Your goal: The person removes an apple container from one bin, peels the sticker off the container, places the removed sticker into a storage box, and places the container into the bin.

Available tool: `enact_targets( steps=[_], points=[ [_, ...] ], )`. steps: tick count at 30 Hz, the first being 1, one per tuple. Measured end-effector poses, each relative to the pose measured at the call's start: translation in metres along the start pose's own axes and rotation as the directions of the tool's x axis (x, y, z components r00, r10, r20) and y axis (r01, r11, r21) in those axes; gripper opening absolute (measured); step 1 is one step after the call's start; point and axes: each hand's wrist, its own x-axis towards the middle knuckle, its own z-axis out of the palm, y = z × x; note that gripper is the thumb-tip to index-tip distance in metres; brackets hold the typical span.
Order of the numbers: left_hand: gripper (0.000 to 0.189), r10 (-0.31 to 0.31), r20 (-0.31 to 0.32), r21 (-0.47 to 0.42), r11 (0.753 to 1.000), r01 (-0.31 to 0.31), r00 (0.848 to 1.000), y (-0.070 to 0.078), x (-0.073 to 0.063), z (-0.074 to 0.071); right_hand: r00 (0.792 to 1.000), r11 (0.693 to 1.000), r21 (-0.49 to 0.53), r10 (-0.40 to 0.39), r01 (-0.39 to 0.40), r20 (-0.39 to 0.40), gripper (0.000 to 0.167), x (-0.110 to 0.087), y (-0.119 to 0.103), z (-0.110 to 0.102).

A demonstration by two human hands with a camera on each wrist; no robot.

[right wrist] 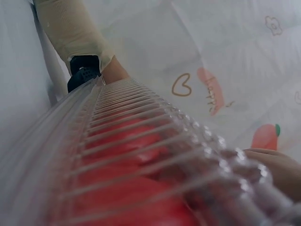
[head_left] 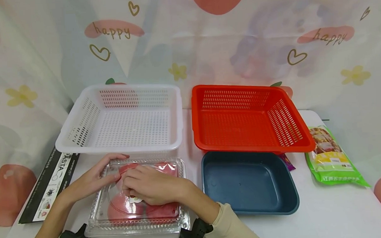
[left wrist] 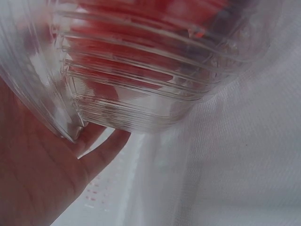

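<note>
A clear plastic lidded container [head_left: 99, 220] with several red rounded things [head_left: 125, 207] inside stands at the near left of the table. My left hand [head_left: 93, 180] holds its left side, thumb over the lid and fingers by the far left corner. The left wrist view shows those fingers [left wrist: 106, 153] beyond the ribbed wall. Over the middle of the lid is my right hand [head_left: 152, 185], its fingers bent down against the top. A small white label [head_left: 135, 199] shows beneath it. Whether the right fingertips pinch anything is hidden.
Behind the container stands a white basket [head_left: 175, 140]; right of it, a red basket [head_left: 254, 148]. A dark blue tub [head_left: 243, 187] sits in front of the red one. A green food bag [head_left: 335, 159] lies far right, a black pasta box [head_left: 49, 187] far left.
</note>
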Motion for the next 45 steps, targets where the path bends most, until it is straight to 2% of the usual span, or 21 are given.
enact_targets(
  steps=[11, 18, 23, 28, 36, 43, 45],
  points=[
    [0.045, 0.004, 0.003, 0.001, 1.0, -0.004, 1.0, -0.0001, -0.0003, -0.0001, 0.998, 0.994, 0.104, -0.007, 0.013, -0.056, 0.01, -0.0006, -0.0001, -0.0042],
    [0.045, 0.017, -0.001, 0.004, 1.0, -0.017, 1.0, -0.0003, -0.0008, -0.0002, 0.998, 0.995, 0.101, -0.007, 0.014, -0.068, 0.011, 0.0003, 0.0012, -0.0017],
    [0.045, 0.012, -0.002, -0.006, 1.0, -0.012, 1.0, -0.0009, -0.0012, 0.0002, 0.998, 0.995, 0.103, 0.012, -0.006, -0.064, 0.009, -0.001, -0.0003, -0.0019],
    [0.046, 0.035, -0.009, -0.021, 0.999, -0.036, 0.999, -0.0028, -0.0006, 0.0009, 0.998, 0.996, 0.078, 0.04, -0.035, -0.055, 0.009, -0.0016, -0.0019, -0.002],
    [0.049, 0.061, 0.005, -0.093, 0.994, -0.06, 0.998, -0.005, -0.0006, -0.0007, 0.998, 0.998, 0.048, 0.038, -0.035, -0.05, 0.008, -0.0015, -0.0022, -0.0011],
    [0.048, 0.029, 0.045, -0.19, 0.982, -0.02, 0.999, -0.0046, -0.001, -0.0019, 0.999, 0.999, 0.03, 0.035, -0.034, -0.041, 0.007, -0.0014, -0.0027, -0.0014],
    [0.047, 0.024, 0.044, -0.187, 0.982, -0.016, 0.999, -0.0048, -0.0011, -0.0018, 0.999, 0.999, 0.023, 0.037, -0.036, -0.036, 0.007, -0.0014, -0.0029, -0.0011]
  ],
)
